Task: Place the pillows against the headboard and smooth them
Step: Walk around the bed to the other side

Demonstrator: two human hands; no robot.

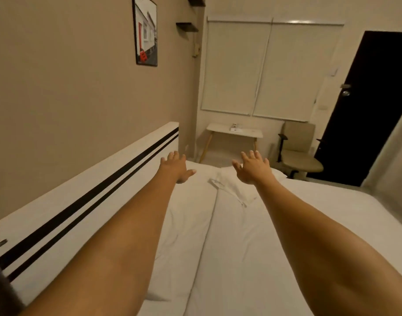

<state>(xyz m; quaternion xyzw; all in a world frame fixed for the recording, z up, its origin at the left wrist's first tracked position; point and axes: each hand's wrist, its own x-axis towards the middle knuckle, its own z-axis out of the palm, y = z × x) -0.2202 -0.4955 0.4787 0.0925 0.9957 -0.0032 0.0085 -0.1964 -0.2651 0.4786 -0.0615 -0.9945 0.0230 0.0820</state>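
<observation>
A white headboard (86,190) with two black stripes runs along the left wall. Beside it the bed (332,224) is covered in white linen. A white pillow (225,181) lies at the far end of the bed, a little away from the headboard. Both my arms stretch out over the bed. My left hand (176,166) hovers open, fingers spread, near the headboard's far end. My right hand (254,167) is open above the pillow's far edge. Neither hand grips anything; whether they touch the linen I cannot tell.
A small white side table (234,131) stands beyond the bed under a window with closed blinds (264,67). A beige office chair (298,153) sits to its right, next to a dark door (366,106). A framed picture (146,30) hangs on the wall.
</observation>
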